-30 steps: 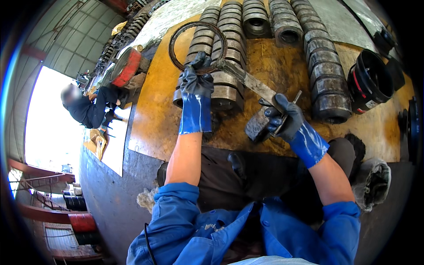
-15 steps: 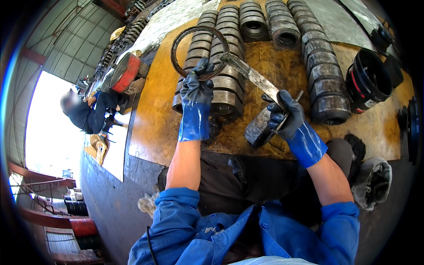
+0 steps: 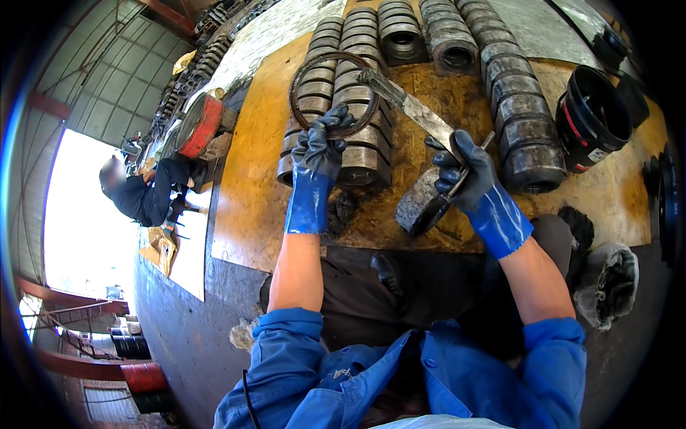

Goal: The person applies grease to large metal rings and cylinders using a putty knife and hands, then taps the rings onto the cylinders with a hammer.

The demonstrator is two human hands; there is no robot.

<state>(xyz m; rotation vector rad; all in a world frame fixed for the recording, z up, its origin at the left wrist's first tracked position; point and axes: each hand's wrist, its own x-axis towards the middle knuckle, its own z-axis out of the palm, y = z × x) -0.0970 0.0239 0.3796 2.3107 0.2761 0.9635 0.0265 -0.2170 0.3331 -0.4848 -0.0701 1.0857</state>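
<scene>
My left hand [image 3: 318,151], in a blue and black rubber glove, pinches a thin, dark, greasy ring [image 3: 294,97] at its lower edge and holds it up. My right hand [image 3: 468,174], gloved alike, is closed round a long, flat metal scraper [image 3: 423,120]. The scraper slants up to the left, and its dark, dirty end overlaps the ring's upper right side; whether they touch I cannot tell. A thin metal rod [image 3: 489,139] also sticks out of the right fist. Below that hand, a grey block-like thing [image 3: 414,204] with a black side lies on the stained board.
Rows of thick steel rings [image 3: 520,121] lie beyond my hands on the yellowish board [image 3: 246,207]. A black bucket [image 3: 594,121] stands at right, with a grey cloth-like bundle [image 3: 607,282] nearer me. Far left, another person [image 3: 146,186] sits near a red drum-like ring [image 3: 201,125].
The ring has come slightly lower and to the right, and looks narrower, as if turned. Scraper and right hand have shifted only slightly. Both hands keep their hold.
</scene>
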